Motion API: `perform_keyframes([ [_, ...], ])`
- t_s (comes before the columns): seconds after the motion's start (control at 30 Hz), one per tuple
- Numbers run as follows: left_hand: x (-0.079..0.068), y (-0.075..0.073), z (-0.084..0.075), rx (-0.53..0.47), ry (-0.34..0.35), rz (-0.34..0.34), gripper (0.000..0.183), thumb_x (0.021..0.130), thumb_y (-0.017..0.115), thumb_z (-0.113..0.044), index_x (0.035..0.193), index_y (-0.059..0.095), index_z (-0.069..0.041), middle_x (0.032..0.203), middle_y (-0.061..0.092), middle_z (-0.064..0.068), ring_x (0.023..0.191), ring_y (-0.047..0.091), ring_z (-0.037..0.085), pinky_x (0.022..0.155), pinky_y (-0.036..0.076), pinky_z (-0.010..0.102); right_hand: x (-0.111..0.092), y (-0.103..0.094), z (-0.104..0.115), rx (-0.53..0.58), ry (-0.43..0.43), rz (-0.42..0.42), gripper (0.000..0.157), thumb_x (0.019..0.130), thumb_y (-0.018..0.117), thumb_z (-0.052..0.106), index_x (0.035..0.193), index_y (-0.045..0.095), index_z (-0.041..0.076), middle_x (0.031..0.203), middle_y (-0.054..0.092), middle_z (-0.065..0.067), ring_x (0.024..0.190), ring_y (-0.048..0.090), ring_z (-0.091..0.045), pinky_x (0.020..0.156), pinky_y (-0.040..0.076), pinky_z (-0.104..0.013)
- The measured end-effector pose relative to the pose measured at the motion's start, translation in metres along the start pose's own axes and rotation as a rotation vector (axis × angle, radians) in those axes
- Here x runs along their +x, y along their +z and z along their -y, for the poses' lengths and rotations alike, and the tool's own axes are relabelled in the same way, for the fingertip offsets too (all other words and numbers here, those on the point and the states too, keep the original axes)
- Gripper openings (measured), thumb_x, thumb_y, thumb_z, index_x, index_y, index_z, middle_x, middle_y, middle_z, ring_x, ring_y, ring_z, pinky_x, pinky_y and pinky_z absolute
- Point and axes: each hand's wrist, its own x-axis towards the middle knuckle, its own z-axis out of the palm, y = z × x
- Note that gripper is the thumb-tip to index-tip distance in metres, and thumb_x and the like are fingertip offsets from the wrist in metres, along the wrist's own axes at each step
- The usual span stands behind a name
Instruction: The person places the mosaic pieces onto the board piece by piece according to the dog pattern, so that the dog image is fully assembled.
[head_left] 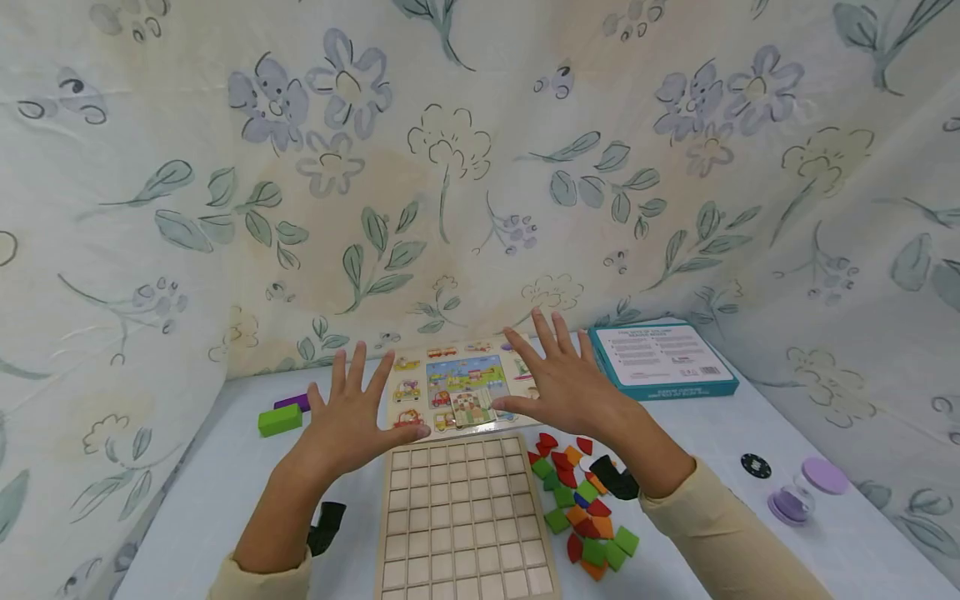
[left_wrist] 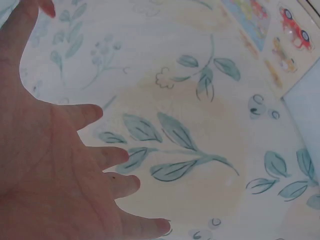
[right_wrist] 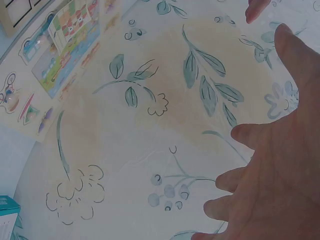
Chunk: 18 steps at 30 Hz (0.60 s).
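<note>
Both hands are raised over the table with fingers spread, holding nothing. My left hand (head_left: 347,422) is above the left edge of a wooden grid tray (head_left: 462,517), whose square compartments are bare. My right hand (head_left: 567,385) hovers near the right side of a vehicle picture board (head_left: 411,385), overlapping it in the head view. A small patterned card (head_left: 471,408) lies on that board. Beside the tray's right edge is a loose pile of red, green, orange and blue pieces (head_left: 564,497). In the wrist views, the left palm (left_wrist: 60,165) and right palm (right_wrist: 270,175) show straight fingers.
A teal-edged box (head_left: 663,358) lies at the back right. Farther right are a black disc (head_left: 756,466), a small clear container with a purple base (head_left: 791,505) and a purple lid (head_left: 825,476). Green (head_left: 280,420) and purple (head_left: 292,402) blocks lie left. A floral cloth (head_left: 450,192) hangs behind.
</note>
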Motion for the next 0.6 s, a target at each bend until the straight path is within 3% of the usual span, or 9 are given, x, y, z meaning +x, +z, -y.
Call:
perform_keyframes([
  [0.37, 0.004, 0.003, 0.002, -0.008, 0.020, 0.000, 0.109, 0.063, 0.051, -0.080, 0.147, 0.006, -0.024, 0.151, -0.008, 0.014, 0.136, -0.014, 0.038, 0.093, 0.003, 0.075, 0.000, -0.005, -0.004, -0.023, -0.008, -0.026, 0.086, 0.077, 0.038, 0.074, 0.146, 0.011, 0.030, 0.152, -0.005, -0.010, 0.137, -0.013, -0.033, 0.104, -0.001, -0.064],
  [0.47, 0.000, 0.008, 0.009, -0.023, 0.028, 0.037, 0.110, 0.064, 0.051, -0.079, 0.147, 0.005, -0.022, 0.152, -0.006, 0.014, 0.136, -0.012, 0.039, 0.094, 0.005, 0.074, 0.003, 0.001, -0.011, -0.003, -0.013, -0.033, 0.079, 0.081, 0.042, 0.067, 0.145, 0.019, 0.027, 0.152, 0.004, -0.011, 0.138, -0.001, -0.033, 0.105, 0.007, -0.062],
  [0.6, -0.014, 0.029, 0.026, -0.043, 0.060, 0.116, 0.111, 0.064, 0.054, -0.076, 0.146, 0.012, -0.013, 0.151, 0.004, 0.016, 0.135, 0.001, 0.043, 0.093, 0.014, 0.073, 0.002, 0.031, -0.031, -0.001, 0.007, 0.002, 0.067, 0.085, 0.051, 0.054, 0.140, 0.035, 0.020, 0.144, 0.029, -0.014, 0.132, 0.027, -0.034, 0.103, 0.027, -0.056],
])
